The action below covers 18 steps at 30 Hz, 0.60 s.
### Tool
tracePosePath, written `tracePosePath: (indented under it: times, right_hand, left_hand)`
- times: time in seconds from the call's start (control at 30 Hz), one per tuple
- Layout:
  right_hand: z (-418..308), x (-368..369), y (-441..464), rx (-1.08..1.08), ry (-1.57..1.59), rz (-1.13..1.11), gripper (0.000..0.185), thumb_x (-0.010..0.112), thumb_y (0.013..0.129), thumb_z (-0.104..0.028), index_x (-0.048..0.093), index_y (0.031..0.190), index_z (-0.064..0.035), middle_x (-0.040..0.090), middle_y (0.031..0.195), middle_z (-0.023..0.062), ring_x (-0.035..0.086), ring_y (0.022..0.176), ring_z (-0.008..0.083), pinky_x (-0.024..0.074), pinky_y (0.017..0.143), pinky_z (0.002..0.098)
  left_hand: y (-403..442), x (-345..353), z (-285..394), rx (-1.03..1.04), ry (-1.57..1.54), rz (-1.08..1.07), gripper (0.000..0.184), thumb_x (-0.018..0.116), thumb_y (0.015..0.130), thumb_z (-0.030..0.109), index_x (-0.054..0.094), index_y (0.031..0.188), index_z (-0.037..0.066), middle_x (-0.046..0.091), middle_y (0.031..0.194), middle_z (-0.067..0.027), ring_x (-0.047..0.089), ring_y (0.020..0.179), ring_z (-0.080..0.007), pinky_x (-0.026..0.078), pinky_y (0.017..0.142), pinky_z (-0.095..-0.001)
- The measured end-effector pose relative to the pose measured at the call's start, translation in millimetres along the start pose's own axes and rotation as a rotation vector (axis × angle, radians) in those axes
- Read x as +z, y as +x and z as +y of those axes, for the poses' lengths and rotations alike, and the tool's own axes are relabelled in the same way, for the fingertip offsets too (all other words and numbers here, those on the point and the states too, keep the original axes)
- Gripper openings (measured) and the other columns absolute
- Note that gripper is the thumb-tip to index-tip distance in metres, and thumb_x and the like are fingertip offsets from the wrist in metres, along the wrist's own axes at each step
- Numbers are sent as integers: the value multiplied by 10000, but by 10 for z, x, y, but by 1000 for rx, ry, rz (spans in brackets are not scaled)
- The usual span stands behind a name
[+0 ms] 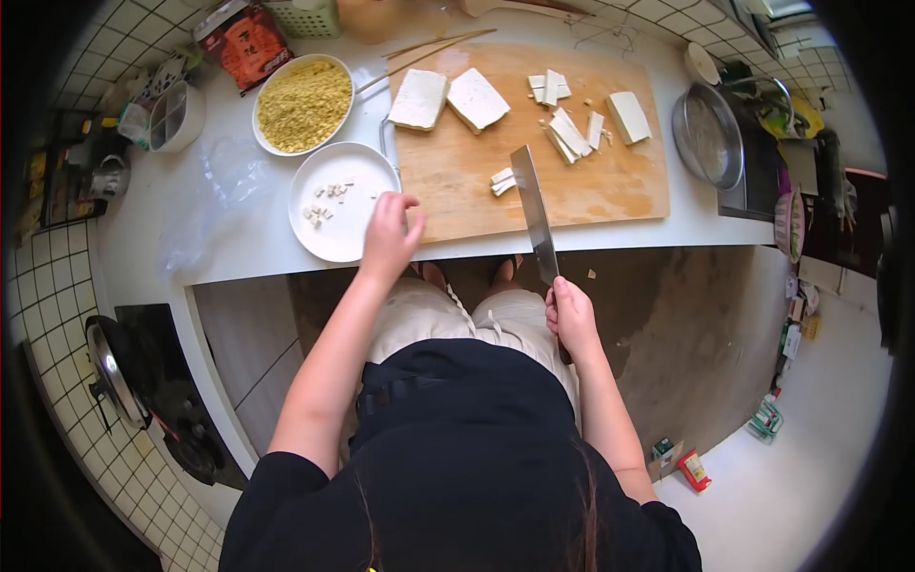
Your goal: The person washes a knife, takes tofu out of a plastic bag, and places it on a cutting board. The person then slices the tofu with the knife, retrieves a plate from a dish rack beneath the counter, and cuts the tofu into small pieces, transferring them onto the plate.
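My right hand (574, 317) is wrapped round the handle of a cleaver (537, 214), its blade pointing up over the front edge of the wooden cutting board (457, 205). My left hand (388, 236) is over the right rim of a white plate (348, 238), fingers loosely bent and apart, with nothing visible between them. Small white cubes (324, 212) lie on the plate. Two white tofu-like blocks (419, 99) sit at the board's left; another block (629, 117) is at its right. Cut strips (569, 135) lie between them, and a short stack (502, 181) is beside the blade.
Behind the plate stands a bowl of yellow crumbly food (305, 105), with chopsticks (419, 52) next to it and a red packet (243, 48) behind. A metal basin (708, 136) is right of the board. Crumpled clear plastic (205, 195) lies at the left.
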State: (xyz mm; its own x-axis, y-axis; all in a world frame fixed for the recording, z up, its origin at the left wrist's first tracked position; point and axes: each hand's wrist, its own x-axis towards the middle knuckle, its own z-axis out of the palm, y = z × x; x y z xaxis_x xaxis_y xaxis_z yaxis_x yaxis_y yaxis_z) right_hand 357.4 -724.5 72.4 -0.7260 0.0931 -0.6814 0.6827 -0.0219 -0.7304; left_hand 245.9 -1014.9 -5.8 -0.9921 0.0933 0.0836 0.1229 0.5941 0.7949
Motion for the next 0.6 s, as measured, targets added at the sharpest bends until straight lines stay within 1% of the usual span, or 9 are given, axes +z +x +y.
tracePosePath:
  times: [0.03,0.1,0.23,0.33,0.37,0.47,0.6]
  right_hand:
    - [14,-59,24,-4,-4,8,419,465,1024,-407,492,773,-72,403,573,-34,371,488,51,327,445,218]
    - [35,-175,82,-3,-16,-17,427,468,1022,-411,496,767,-70,409,575,-32,379,487,54,333,448,222]
    - [-30,-268,173,-13,-91,-49,452,474,1016,-425,504,746,-64,434,580,-26,406,493,59,346,456,229]
    - [2,-302,267,-11,-131,-66,471,482,1012,-427,509,720,-59,461,584,-18,433,503,63,355,461,234]
    - [17,-310,303,-14,-162,-64,486,485,1011,-423,503,706,-45,481,584,-1,452,521,77,376,479,255]
    - [16,-333,361,-82,-241,-54,507,489,1009,-416,495,693,-19,489,584,33,469,544,112,403,520,291]
    - [82,-388,472,-99,-327,-61,533,486,1007,-417,494,689,10,497,592,89,486,570,166,425,569,341]
  left_hand:
    - [27,156,91,-15,-2,-41,266,702,824,116,570,1040,32,554,1005,-112,590,770,-245,502,710,-354]
    - [82,451,252,-51,-7,-125,352,714,822,131,545,1117,40,530,1076,-124,595,766,-240,512,731,-360]
    - [271,887,421,-48,-17,-123,505,729,815,119,474,1245,52,471,1183,-154,617,804,-254,527,774,-375]
    - [355,1086,463,-54,-28,-89,473,718,815,91,489,1227,46,489,1156,-148,617,806,-258,525,772,-374]
    - [376,1135,462,-48,-41,-73,457,712,814,79,497,1216,43,497,1144,-147,616,804,-258,524,771,-374]
    - [390,1241,452,-42,-67,-29,405,697,811,45,519,1175,31,520,1098,-141,611,796,-258,519,767,-372]
    - [406,1301,457,-50,-64,22,328,685,806,18,540,1100,18,540,1030,-133,600,774,-256,512,747,-370]
